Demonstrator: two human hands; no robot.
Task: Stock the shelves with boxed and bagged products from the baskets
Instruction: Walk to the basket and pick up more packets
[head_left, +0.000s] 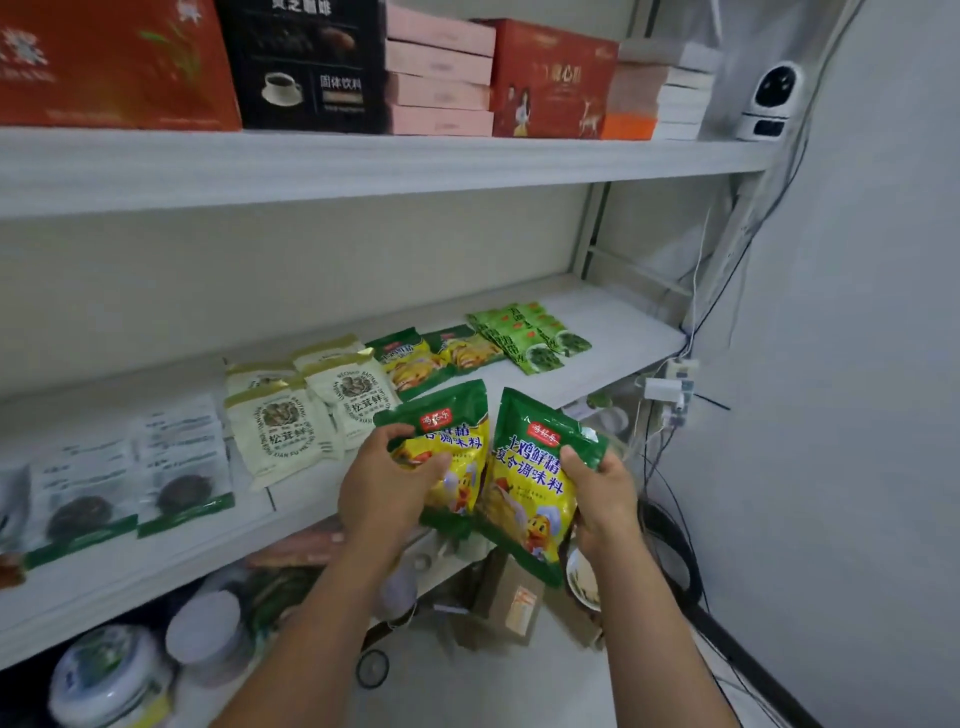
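On my feed the left seasoning bag (460, 410) & right seasoning bag (530, 486) look like glossy crinkly plastic film, cream mushroom bags (280, 428) more matt, pink boxes (439, 78) matt cardboard imo, shelf board (618, 332) smooth white-painted (metal or wood, idk), camera (769, 101) shiny white plastic.
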